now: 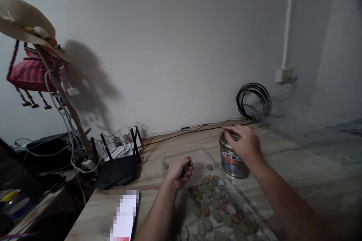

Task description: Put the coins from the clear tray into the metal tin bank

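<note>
My left hand (181,172) is curled palm up around several coins (186,167), above the far part of a clear plastic tray (185,153). Many loose coins (216,203), silver and brass-coloured, lie spread over the tray's bottom. Just right of the tray stands an upright metal tin can (232,162) with a printed label. Over the can's mouth is my right hand (246,143), its fingers stretched to the left and the thumb a little apart. I see nothing held in it. The inside of the can is mostly hidden.
A phone (124,214) lies at the table's front left, partly blurred out. Behind it are a black router (118,169) and tangled white cables. A coil of black cable (253,101) leans on the wall. A hat (28,19) and a pink bag (31,69) hang at the left.
</note>
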`<action>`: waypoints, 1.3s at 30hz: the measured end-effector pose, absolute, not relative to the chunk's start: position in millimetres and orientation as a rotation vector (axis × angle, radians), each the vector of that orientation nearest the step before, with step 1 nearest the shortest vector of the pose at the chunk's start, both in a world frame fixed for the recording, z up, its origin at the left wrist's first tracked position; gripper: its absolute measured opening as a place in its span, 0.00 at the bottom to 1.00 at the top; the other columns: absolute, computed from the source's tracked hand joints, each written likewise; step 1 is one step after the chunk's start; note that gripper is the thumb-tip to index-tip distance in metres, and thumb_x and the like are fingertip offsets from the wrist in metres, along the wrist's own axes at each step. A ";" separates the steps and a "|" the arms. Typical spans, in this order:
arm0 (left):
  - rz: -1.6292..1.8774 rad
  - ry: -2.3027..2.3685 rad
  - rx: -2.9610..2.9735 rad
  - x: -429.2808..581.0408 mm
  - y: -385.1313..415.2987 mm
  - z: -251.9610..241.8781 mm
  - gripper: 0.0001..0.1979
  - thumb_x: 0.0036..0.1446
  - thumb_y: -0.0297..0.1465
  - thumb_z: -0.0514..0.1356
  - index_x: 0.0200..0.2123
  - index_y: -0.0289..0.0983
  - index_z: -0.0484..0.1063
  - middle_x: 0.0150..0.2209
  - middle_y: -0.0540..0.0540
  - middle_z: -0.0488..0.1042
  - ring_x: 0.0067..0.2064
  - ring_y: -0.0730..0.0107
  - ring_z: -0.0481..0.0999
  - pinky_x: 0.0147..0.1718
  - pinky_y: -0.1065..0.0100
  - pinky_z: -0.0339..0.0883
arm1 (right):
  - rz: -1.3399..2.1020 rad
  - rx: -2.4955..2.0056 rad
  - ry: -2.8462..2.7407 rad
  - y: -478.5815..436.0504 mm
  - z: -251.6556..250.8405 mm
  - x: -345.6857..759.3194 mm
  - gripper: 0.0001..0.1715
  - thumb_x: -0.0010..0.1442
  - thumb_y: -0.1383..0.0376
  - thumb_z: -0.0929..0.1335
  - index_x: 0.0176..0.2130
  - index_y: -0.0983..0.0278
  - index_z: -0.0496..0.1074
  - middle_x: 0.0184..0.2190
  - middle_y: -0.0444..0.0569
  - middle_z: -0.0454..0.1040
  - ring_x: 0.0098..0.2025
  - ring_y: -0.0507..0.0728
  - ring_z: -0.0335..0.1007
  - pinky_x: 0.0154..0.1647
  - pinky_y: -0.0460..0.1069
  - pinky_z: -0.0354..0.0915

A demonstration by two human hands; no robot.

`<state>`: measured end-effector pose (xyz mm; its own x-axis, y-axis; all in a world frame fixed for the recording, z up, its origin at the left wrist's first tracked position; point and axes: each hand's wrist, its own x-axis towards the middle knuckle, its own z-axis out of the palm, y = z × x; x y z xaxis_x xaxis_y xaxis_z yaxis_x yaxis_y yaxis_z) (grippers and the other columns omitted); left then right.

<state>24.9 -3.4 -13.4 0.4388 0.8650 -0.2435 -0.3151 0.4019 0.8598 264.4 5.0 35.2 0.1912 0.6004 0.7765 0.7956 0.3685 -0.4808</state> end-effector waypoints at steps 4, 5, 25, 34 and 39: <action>0.857 0.828 1.077 29.6 -9.6 -16.1 0.17 0.45 0.42 0.62 0.25 0.35 0.61 0.17 0.56 0.61 0.12 0.87 0.52 0.11 0.77 0.34 | 0.363 -1.083 -1.883 -1.8 14.0 206.3 0.16 0.53 0.60 0.64 0.38 0.64 0.74 0.34 0.51 0.75 0.33 0.55 0.68 0.34 0.49 0.63; 0.859 0.855 1.100 30.3 -10.5 -16.6 0.17 0.45 0.43 0.61 0.24 0.35 0.61 0.16 0.56 0.61 0.12 0.86 0.53 0.11 0.77 0.34 | 0.499 -1.031 -1.965 -1.6 7.0 194.7 0.16 0.52 0.60 0.64 0.38 0.64 0.74 0.34 0.50 0.75 0.33 0.55 0.68 0.34 0.49 0.63; 0.844 0.872 0.728 27.5 -9.7 -14.3 0.05 0.44 0.24 0.55 0.29 0.32 0.65 0.21 0.51 0.64 0.15 0.86 0.54 0.11 0.81 0.34 | -0.046 -1.710 -1.543 13.6 39.2 301.5 0.09 0.48 0.61 0.65 0.27 0.60 0.74 0.27 0.49 0.74 0.31 0.58 0.66 0.27 0.49 0.54; 0.891 0.924 1.074 31.6 -12.2 -16.1 0.13 0.41 0.31 0.62 0.32 0.32 0.64 0.22 0.52 0.66 0.15 0.87 0.55 0.14 0.77 0.36 | 0.075 -1.164 -1.839 -0.4 20.0 221.5 0.14 0.55 0.61 0.62 0.34 0.63 0.73 0.33 0.51 0.75 0.33 0.55 0.67 0.34 0.48 0.60; 0.955 0.946 1.210 33.3 -12.4 -17.6 0.21 0.42 0.35 0.61 0.40 0.34 0.62 0.21 0.54 0.66 0.15 0.85 0.56 0.15 0.76 0.38 | 0.722 -1.066 -2.015 7.7 -16.7 177.7 0.13 0.52 0.62 0.63 0.32 0.66 0.73 0.22 0.48 0.75 0.25 0.53 0.68 0.25 0.45 0.60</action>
